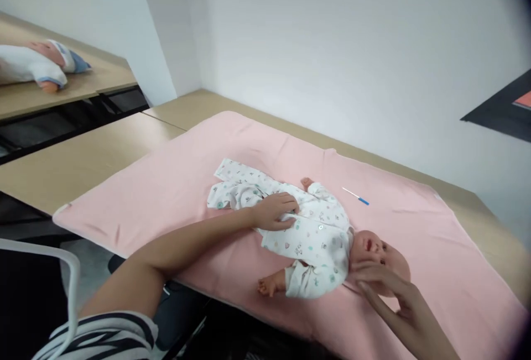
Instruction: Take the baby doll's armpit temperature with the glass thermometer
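A baby doll (315, 241) in white printed pyjamas lies on its back on a pink blanket (166, 183), its bare head (396, 257) toward the right. My left hand (276, 210) rests on the doll's belly, fingers loosely spread over the cloth. At the near side of its head, my right hand (388, 282) touches the cheek and neck with outstretched fingers. Part of the doll's cheek is hidden by those fingers. Beyond the doll's shoulder lies a thin white stick with a blue end (363, 201), which looks like a thermometer.
The blanket covers much of a wooden table (95, 155) standing by a white wall (332, 61). On another table at the left lies a second doll (33, 64) in white with a blue-and-white hat. A white curved bar (74, 288) is at the lower left.
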A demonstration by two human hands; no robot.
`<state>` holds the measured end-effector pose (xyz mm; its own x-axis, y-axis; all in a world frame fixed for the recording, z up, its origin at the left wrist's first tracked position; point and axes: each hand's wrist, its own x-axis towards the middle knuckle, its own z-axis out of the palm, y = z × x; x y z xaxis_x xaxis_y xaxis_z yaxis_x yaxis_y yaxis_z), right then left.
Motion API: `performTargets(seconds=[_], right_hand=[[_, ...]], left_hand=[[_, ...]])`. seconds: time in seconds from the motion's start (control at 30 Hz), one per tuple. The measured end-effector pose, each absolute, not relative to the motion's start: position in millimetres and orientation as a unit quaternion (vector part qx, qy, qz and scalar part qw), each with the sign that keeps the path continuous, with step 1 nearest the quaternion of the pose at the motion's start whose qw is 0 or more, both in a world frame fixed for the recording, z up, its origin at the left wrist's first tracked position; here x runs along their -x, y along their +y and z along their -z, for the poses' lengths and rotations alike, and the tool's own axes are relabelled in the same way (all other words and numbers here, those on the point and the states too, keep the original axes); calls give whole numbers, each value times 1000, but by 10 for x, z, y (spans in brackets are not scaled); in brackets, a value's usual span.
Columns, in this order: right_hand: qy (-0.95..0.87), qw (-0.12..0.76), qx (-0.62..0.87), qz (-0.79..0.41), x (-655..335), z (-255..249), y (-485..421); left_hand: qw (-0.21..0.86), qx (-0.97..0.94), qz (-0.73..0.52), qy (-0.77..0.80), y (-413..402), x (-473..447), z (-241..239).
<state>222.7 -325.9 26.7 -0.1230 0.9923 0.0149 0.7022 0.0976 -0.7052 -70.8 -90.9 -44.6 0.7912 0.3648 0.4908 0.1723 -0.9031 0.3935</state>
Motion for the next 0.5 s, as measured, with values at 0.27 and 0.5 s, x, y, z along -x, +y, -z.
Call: performTargets(seconds=[0.27, 0.5], right_hand=[[-814, 106, 567, -76, -2470, -346, -2376], [-842, 135, 518, -75, -2901, -66, -2251]], left_hand=[[214, -922, -280, 163, -871, 686, 406], [246, -918, -227, 213, -893, 637, 338]])
